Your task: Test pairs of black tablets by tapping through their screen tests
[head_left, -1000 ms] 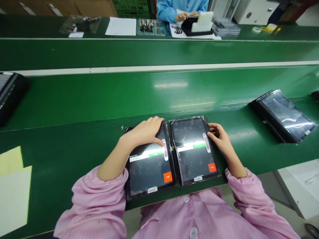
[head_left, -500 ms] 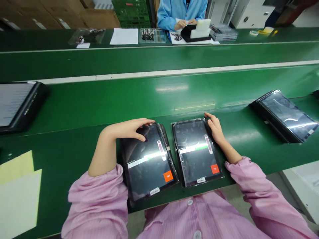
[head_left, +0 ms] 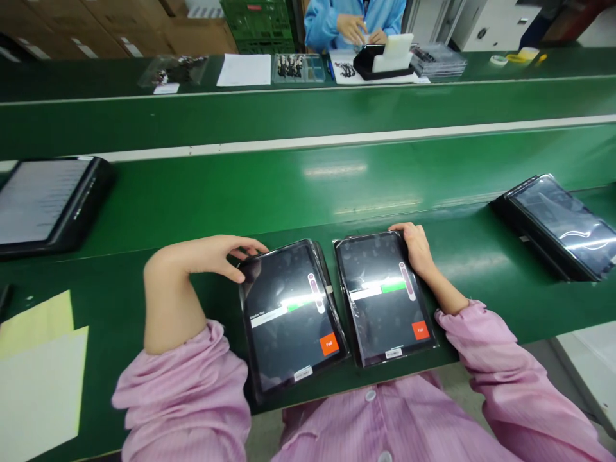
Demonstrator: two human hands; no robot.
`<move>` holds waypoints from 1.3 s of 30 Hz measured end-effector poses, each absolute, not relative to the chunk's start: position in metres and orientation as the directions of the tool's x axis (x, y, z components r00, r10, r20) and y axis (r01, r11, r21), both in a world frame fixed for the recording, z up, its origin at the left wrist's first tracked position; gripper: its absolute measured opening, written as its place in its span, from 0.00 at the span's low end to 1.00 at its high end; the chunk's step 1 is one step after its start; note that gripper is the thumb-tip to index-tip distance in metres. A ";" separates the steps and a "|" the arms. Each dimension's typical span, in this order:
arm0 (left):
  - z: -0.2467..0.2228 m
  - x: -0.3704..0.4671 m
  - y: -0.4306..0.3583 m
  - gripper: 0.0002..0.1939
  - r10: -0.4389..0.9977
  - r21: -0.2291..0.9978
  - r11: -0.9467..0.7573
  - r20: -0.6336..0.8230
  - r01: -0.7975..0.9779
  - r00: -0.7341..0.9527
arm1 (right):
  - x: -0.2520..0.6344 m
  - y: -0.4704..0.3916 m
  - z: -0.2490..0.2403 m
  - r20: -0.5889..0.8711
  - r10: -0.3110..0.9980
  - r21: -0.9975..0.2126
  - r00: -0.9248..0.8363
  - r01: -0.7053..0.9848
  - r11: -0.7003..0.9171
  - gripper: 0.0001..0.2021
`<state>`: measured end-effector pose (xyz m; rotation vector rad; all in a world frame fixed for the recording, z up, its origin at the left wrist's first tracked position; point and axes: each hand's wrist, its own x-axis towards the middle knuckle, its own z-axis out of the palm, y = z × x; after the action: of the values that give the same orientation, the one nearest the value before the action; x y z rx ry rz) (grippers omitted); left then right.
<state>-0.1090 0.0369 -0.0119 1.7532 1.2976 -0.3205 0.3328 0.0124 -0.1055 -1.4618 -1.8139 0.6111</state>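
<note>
Two dark tablets lie side by side at the bench's near edge, each screen showing a white and green bar and an orange box. At the upper left corner of the left tablet (head_left: 289, 327) is my left hand (head_left: 228, 253), its fingers apart and the thumb near the tablet's edge. My right hand (head_left: 416, 247) grips the upper right corner of the right tablet (head_left: 385, 308), with fingers over the top edge and the thumb by the side. Other flat dark devices show beneath both tablets.
More tablets are stacked at the right (head_left: 563, 224). A black-cased device (head_left: 43, 199) lies at the left, above yellow and white papers (head_left: 43, 391). Across the green bench (head_left: 216, 199), a person in blue (head_left: 327, 25) works behind a small parts tray (head_left: 298, 67) and a black stand.
My left hand has slid left, off the left tablet's screen to its corner. My right hand's fingers have shifted slightly over the right tablet's top edge. The person opposite has moved their hands.
</note>
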 end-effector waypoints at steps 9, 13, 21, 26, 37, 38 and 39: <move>-0.021 -0.119 0.040 0.40 0.583 0.553 0.084 -0.702 0.829 0.410 | 0.333 0.011 -0.107 0.267 0.960 -0.729 -0.080 0.636 0.255 0.34; -0.035 -0.123 0.042 0.36 0.632 0.613 0.126 -0.656 0.780 0.413 | 0.334 0.012 -0.111 0.297 0.951 -0.714 -0.082 0.643 0.278 0.34; -0.069 -0.125 0.013 0.29 0.892 0.731 0.143 -0.388 0.667 0.233 | 0.344 -0.003 -0.097 0.385 0.916 -0.680 -0.111 0.636 0.364 0.30; -0.089 -0.111 -0.069 0.34 0.999 0.773 0.018 -0.042 0.634 0.023 | 0.342 -0.079 -0.068 0.437 0.843 -0.566 -0.314 0.632 0.529 0.26; -0.118 -0.068 -0.214 0.37 0.999 0.897 -0.035 0.039 0.442 0.000 | 0.302 -0.166 -0.068 0.386 0.708 -0.255 -0.592 0.668 0.699 0.28; -0.118 -0.064 -0.216 0.37 0.999 0.911 -0.016 0.028 0.412 -0.022 | 0.301 -0.166 -0.067 0.391 0.706 -0.253 -0.591 0.668 0.700 0.28; -0.119 -0.061 -0.217 0.38 0.998 0.925 0.006 0.016 0.380 -0.054 | 0.300 -0.165 -0.065 0.396 0.702 -0.250 -0.591 0.666 0.702 0.27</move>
<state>-0.0606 -0.2168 -0.1185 1.4682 1.5325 1.0449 0.2998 -0.1655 -0.0654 -1.0513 -2.4410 0.1033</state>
